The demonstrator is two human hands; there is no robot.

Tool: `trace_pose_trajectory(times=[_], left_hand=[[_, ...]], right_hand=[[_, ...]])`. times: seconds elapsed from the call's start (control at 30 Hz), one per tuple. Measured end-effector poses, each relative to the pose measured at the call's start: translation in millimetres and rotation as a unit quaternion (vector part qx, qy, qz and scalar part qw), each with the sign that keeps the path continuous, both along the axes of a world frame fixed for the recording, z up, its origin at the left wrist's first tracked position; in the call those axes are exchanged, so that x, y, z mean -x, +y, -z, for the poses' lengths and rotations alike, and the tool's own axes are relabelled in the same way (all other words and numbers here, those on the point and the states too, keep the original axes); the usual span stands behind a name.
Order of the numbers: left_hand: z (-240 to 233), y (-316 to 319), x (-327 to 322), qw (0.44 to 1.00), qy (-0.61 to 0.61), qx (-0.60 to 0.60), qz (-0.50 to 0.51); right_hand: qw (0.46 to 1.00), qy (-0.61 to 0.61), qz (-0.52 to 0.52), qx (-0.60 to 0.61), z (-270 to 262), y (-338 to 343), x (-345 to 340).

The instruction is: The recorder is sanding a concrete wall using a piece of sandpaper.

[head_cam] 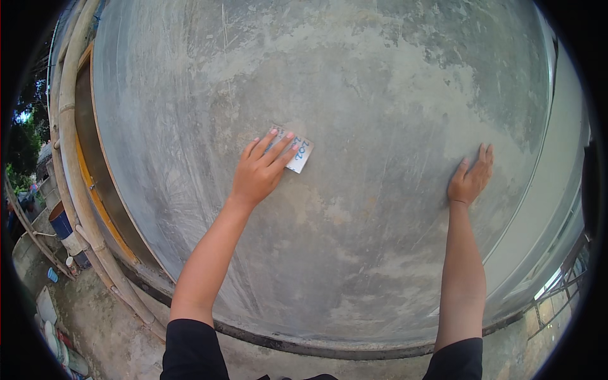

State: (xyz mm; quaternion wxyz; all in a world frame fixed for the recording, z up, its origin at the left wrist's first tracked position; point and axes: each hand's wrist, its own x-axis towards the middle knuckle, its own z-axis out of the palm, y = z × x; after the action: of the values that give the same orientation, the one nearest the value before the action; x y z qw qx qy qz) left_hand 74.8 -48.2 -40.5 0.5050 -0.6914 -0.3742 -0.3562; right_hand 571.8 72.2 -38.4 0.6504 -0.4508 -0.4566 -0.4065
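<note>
Before me rises a grey cement-plastered wall point(332, 247) with paler patches, scratches and trowel streaks. My left hand point(260, 170) presses a small rectangular piece point(300, 154) of what looks like folded sandpaper flat against it. Blue writing marks the light backing of this piece, and the fingers cover its left part. The thumb side of that hand faces right. Farther right, my right hand point(470, 178) rests on the bare plaster and holds nothing; its thumb stands apart from the fingers.
Bamboo poles point(71, 118) stand at the left, in front of a wood-framed opening point(88, 142). A blue drum point(61, 221) and a small blue container point(52, 274) are beyond them. Along the wall's foot runs a dark ledge point(304, 349). A pale panel point(536, 199) borders the right.
</note>
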Motion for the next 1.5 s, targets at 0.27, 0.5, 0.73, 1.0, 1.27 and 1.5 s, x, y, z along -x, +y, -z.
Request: trace_pose_trajectory(times=[0.27, 0.5, 0.73, 1.0, 1.27, 1.5], left_hand=[[-37, 15, 60, 0.971, -0.197, -0.124, -0.05], [-17, 10, -27, 0.998, -0.055, -0.032, 0.019], [-8, -1, 40, 0.994, -0.086, -0.051, -0.045], [-32, 19, -37, 0.98, -0.185, -0.044, 0.058], [10, 10, -38, 0.993, 0.1, 0.046, 0.033], [-55, 22, 38, 0.972, -0.202, -0.114, -0.037]], right_hand=[[1.0, 0.001, -0.01, -0.006, -3, -1, 7], [1.0, 0.0, -0.005, -0.007, 0, -2, -4], [1.0, -0.003, -0.009, -0.009, -1, -1, 2], [1.0, -0.011, 0.005, -0.012, 0, -3, -1], [1.0, -0.013, 0.002, -0.018, -1, 0, -3], [1.0, -0.006, -0.01, -0.014, -3, -1, 2]])
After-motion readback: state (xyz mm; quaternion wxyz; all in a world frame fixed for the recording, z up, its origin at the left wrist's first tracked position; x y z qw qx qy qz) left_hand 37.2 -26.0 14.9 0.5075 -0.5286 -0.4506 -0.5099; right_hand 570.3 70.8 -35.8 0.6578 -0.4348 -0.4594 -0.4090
